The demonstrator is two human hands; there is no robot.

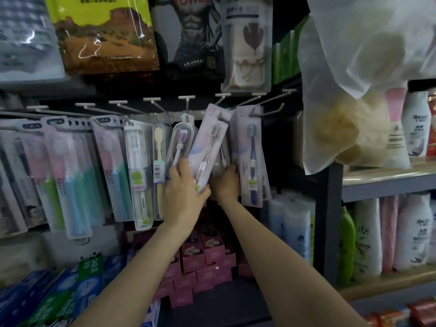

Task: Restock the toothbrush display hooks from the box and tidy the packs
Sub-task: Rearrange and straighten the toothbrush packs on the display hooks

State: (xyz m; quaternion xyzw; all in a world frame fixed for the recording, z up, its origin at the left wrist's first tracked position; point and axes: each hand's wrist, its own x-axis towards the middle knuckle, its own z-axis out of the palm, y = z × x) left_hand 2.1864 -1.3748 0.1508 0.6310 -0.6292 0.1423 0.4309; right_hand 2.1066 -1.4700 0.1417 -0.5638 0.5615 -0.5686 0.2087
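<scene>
**Crowded shop shelving, dim light**

A dark backboard fills the middle of the frame. At right, a grey upright carries wood-topped shelves of bottles. A frosted bag hangs at upper right. Towel packs hang along the top. Toothpaste boxes sit at lower left, pink boxes at lower centre.

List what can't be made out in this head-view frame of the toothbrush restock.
- Supply box: not in view.
- Whether the tilted pink pack is on its hook: the card top covers the hook tip.
- Right hand fingers: tucked behind hanging packs, so any grip is unclear.
- Left hand palm: faces away; only the thumb shows on the pack.
- Pack lettering: too small and blurred.
- Shelf at right: behind a translucent bag.
</scene>
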